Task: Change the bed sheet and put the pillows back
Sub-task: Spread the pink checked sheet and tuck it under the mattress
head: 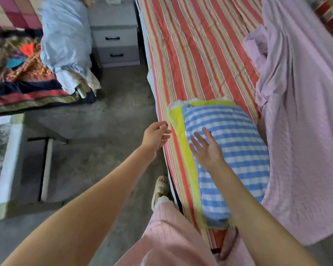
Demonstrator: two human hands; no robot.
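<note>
A blue-and-white checked pillow [233,150] with a yellow border lies near the left edge of the bed, on the red-and-green striped sheet [196,50]. My right hand [206,146] lies open on the pillow's near left part, fingers spread. My left hand [157,135] hovers open just off the bed's edge, left of the pillow, fingers loosely curved and holding nothing. A crumpled lilac sheet [300,116] covers the right side of the bed.
A grey bedside cabinet [114,35] with two drawers stands left of the bed's head. Another bed at the far left carries a light blue pillow [65,41] and a patterned blanket [17,70]. Grey floor runs between the beds, with my slippered foot [161,189] beside the mattress.
</note>
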